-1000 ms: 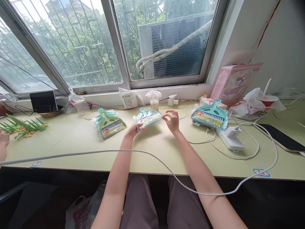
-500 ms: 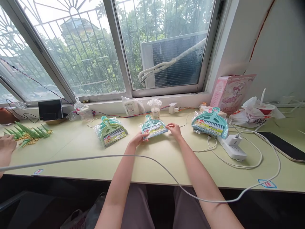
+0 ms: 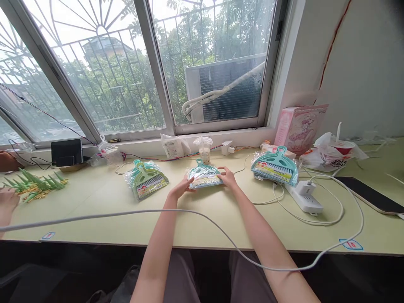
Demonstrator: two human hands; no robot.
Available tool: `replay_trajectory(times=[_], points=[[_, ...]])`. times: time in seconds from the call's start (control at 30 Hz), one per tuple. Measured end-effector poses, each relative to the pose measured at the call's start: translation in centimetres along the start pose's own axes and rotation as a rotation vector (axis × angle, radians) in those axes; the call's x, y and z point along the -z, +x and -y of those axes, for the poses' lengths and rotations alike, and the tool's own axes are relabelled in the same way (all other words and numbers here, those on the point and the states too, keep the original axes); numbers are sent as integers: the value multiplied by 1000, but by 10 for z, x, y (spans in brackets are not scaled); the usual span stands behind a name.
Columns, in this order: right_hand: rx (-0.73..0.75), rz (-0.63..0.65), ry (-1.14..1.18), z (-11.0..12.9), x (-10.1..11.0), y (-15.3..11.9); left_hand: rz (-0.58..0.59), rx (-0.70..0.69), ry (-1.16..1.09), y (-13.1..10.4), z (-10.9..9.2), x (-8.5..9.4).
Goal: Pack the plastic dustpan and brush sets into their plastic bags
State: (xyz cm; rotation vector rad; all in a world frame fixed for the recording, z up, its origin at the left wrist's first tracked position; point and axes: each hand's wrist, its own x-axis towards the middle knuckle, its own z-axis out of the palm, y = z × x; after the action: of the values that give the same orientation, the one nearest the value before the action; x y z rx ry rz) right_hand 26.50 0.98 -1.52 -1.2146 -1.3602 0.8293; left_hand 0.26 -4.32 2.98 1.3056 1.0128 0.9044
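Observation:
A teal dustpan and brush set [image 3: 205,174] in clear plastic wrapping is in front of me, its handle pointing toward the window. My left hand [image 3: 183,187] grips its left edge, thumb on top and fingers partly beneath. At the right edge, my right hand [image 3: 227,177] holds it with bent fingers. To the left lies a wrapped dustpan set with a green front [image 3: 148,181], with teal behind it. On the right, wrapped teal dustpan sets [image 3: 274,166] lie stacked.
A white cable [image 3: 126,211] crosses in front of me above the forearms. At right are a power strip [image 3: 307,202], a phone [image 3: 366,193] and a pink box [image 3: 299,128]. A drink cup [image 3: 204,153] stands behind the set. Another person's hand [image 3: 8,200] is by green plant-like pieces [image 3: 38,185].
My right hand has moved from the set's right corner onto its right edge, and the set now lies more level. The camera view has shifted slightly.

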Motion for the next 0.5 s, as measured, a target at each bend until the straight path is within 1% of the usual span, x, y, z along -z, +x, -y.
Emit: replay_trajectory(times=[0.1, 0.17, 0.23, 0.3, 0.43, 0.5], points=[[-32, -87, 48, -1, 0, 2, 68, -140, 111, -3, -2, -6], [-37, -156, 78, -2, 1, 2, 65, -196, 265, 0, 0, -13], [-30, -210, 100, -1, 2, 2, -27, -246, 383, 7, 5, -21], [-22, -230, 114, 2, 1, 0, -156, -300, 408, 15, 11, -29], [-34, -220, 151, 12, -3, -6, -405, -338, 285, 28, 19, -36], [-69, -201, 234, 16, -4, -8, -511, -341, 200, 30, 20, -36]])
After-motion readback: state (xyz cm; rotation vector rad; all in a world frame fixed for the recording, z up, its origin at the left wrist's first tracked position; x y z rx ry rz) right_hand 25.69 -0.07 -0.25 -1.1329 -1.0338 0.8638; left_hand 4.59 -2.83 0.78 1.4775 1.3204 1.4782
